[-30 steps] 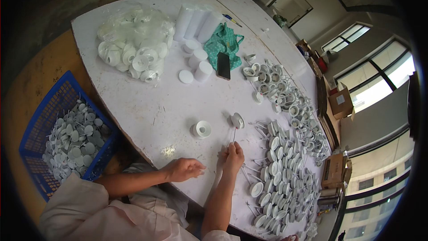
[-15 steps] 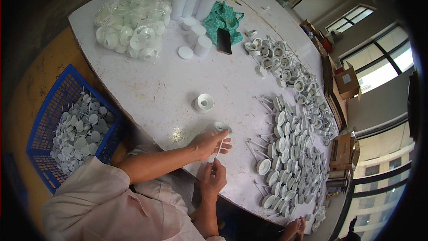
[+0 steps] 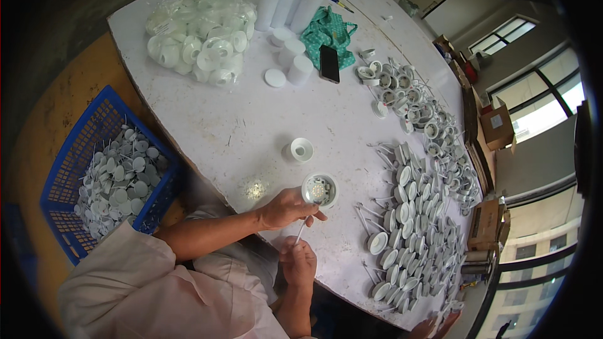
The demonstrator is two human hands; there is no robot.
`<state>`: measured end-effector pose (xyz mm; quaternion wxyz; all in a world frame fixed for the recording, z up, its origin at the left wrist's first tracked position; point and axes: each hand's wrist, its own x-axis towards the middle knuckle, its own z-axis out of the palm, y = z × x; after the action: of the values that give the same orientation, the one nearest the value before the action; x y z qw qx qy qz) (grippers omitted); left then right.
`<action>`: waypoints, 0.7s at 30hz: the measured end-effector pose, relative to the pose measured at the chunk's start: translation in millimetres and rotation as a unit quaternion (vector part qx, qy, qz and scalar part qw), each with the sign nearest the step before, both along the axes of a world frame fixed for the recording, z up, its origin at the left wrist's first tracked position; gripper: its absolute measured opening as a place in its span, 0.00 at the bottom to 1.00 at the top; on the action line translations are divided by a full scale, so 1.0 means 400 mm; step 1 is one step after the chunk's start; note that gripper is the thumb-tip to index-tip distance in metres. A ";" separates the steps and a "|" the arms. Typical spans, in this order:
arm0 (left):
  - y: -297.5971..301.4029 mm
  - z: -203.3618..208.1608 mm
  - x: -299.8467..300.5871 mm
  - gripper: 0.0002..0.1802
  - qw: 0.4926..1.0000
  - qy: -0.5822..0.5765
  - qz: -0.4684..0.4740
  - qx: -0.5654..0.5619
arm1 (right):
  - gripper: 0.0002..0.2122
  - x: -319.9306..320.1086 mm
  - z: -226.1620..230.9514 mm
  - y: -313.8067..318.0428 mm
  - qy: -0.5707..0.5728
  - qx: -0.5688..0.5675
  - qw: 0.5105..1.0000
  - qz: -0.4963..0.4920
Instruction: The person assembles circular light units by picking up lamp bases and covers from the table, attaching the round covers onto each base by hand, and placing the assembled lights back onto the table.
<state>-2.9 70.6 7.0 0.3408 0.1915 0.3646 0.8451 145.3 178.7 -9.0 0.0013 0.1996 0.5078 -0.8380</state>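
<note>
My left hand (image 3: 287,209) is closed around the upper end of a thin white cable (image 3: 302,231), its fingertips at the near rim of a round white lamp housing (image 3: 306,186). Inside that housing a pale disc with small parts shows. Just below, my right hand (image 3: 298,262) pinches the cable's lower end between thumb and fingers. Whether the cable joins the housing is hidden by my left fingers. A second white cup-shaped housing (image 3: 301,150) stands on the table a little farther off.
Rows of white discs with cables (image 3: 405,213) and a pile of ring-shaped housings (image 3: 408,97) cover the table's right side. At the back are a bag of white cups (image 3: 195,37), white cylinders (image 3: 270,3), a green cloth bag (image 3: 326,28) and a phone (image 3: 329,64). A blue basket (image 3: 56,207) stands left.
The lamp housing has turned so its open face shows. My left hand has moved slightly down and left, its fingers more curled; the right hand has lowered a little with the cable.
</note>
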 end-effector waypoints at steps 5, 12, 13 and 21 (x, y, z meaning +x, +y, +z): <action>-0.031 0.014 -0.007 0.18 0.999 0.033 0.027 0.014 | 0.10 -0.002 -0.020 -0.008 0.033 0.040 0.998 0.032; -0.116 -0.021 -0.003 0.19 0.990 0.079 0.113 -0.042 | 0.14 -0.047 -0.026 -0.057 0.047 0.381 0.919 0.087; -0.129 -0.023 -0.002 0.19 0.987 0.077 0.135 -0.050 | 0.15 -0.054 -0.029 -0.062 0.073 0.437 0.891 0.099; -0.183 -0.061 -0.029 0.19 0.979 -0.090 0.180 0.028 | 0.12 -0.112 0.007 -0.100 0.079 0.452 0.873 0.165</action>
<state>-14.6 -2.4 -17.4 0.2088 0.0554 0.3370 0.9164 100.7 138.7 -6.3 0.0095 0.0249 0.8554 -0.5173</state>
